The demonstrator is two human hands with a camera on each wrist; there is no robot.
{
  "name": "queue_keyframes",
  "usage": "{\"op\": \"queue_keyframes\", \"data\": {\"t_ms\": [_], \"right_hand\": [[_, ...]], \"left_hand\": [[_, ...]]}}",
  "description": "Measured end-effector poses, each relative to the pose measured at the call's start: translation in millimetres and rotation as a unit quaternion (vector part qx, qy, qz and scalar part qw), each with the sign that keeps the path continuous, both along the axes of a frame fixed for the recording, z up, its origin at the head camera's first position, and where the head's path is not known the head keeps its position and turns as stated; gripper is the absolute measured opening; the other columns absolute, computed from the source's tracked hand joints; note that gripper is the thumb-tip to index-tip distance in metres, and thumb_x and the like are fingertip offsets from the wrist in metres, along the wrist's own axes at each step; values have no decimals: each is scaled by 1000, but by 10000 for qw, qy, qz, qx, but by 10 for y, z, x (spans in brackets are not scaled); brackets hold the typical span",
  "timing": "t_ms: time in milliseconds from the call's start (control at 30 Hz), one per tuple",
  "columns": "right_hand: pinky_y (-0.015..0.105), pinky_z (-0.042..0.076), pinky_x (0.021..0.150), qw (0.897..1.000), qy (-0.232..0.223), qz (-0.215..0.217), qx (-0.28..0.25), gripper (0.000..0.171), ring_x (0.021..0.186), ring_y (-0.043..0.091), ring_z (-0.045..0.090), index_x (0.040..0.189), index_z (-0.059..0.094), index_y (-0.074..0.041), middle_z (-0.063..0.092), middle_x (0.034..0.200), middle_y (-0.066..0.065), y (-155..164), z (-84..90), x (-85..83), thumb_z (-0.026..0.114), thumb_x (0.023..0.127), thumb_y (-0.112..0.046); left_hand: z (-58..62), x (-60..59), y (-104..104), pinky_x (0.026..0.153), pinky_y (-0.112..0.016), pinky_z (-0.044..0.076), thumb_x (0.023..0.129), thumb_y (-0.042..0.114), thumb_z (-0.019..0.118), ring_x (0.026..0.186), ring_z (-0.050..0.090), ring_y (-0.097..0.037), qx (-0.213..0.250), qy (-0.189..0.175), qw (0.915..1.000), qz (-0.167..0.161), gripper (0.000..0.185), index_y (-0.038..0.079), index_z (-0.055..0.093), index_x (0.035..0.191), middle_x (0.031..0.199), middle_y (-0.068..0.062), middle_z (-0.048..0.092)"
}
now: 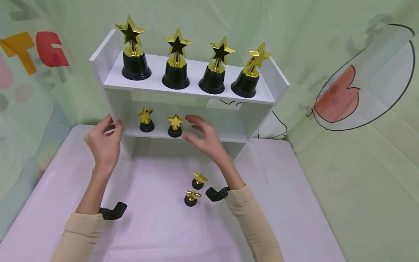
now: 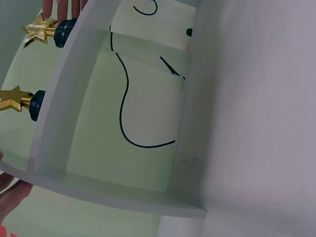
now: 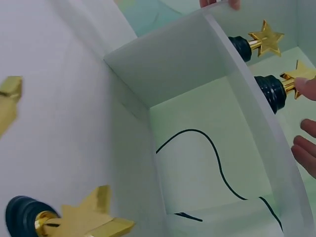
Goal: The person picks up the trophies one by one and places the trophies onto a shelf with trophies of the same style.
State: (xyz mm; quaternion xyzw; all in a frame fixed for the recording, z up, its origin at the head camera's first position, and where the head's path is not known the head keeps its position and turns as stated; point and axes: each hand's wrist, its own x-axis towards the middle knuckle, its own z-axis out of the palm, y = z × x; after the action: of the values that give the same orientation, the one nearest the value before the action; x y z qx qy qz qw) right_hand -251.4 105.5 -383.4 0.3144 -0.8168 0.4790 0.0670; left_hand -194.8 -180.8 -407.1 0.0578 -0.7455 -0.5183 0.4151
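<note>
My left hand [image 1: 106, 143] grips the front edge of the left side panel of a white shelf unit [image 1: 193, 92], thumb and fingers on either side of it. My right hand [image 1: 204, 138] is just right of a small gold star trophy [image 1: 175, 122] on the middle shelf, fingers spread and loosely bent. In the right wrist view its thumb [image 3: 307, 88] overlaps that trophy's star. A second small star trophy [image 1: 146, 120] stands to the left on the same shelf, between the two hands.
Four larger star trophies on black bases, including the leftmost one [image 1: 135, 62], line the top shelf. Two small star trophies [image 1: 198, 182] [image 1: 191, 198] stand on the white-covered table [image 1: 157, 225], near my right forearm. Printed curtains [image 1: 360, 163] hang behind and at the sides.
</note>
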Motion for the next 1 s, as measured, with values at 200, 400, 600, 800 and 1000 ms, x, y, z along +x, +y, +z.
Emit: {"op": "queue_keyframes", "data": {"t_ms": [200,400,600,800,1000], "right_hand": [[34,50,111,9912,1147,-606,258,61,133,30,58,141,56,1,61,143,16,165,-100,256,82,87,-8],[44,52,106,9755,1986,-930,192,58,126,32,62,137,59,3,65,136,18,301,-237,485,83,85,-6],[44,54,102,9744,1998,-1028,105,55,121,31,65,134,61,3,68,130,16,422,-447,692,83,84,-3],[42,55,101,9788,1755,-1052,128,53,118,32,66,130,64,3,70,128,15,500,-695,817,84,81,-2],[41,56,101,9855,1309,-1082,-28,51,116,31,67,129,66,1,71,127,14,545,-934,900,84,81,0]], "left_hand": [[-1,-11,-10,73,-4,49,95,6,69,81,62,12,82,-16,9999,60,29,11,78,122,111,-10,78],[-9,-18,-12,73,-3,49,95,7,69,81,62,13,50,-2,10000,34,28,10,78,122,112,-10,78],[-10,-13,-6,73,-3,49,95,7,69,82,62,13,48,23,10000,-2,28,9,77,122,113,-10,78],[-24,-23,-20,73,-3,49,95,5,68,82,61,13,20,46,10000,9,27,7,77,121,113,-12,78],[-38,-30,-23,73,-2,48,95,4,68,82,61,13,-18,47,10000,-12,29,7,77,123,113,-13,77]]}}
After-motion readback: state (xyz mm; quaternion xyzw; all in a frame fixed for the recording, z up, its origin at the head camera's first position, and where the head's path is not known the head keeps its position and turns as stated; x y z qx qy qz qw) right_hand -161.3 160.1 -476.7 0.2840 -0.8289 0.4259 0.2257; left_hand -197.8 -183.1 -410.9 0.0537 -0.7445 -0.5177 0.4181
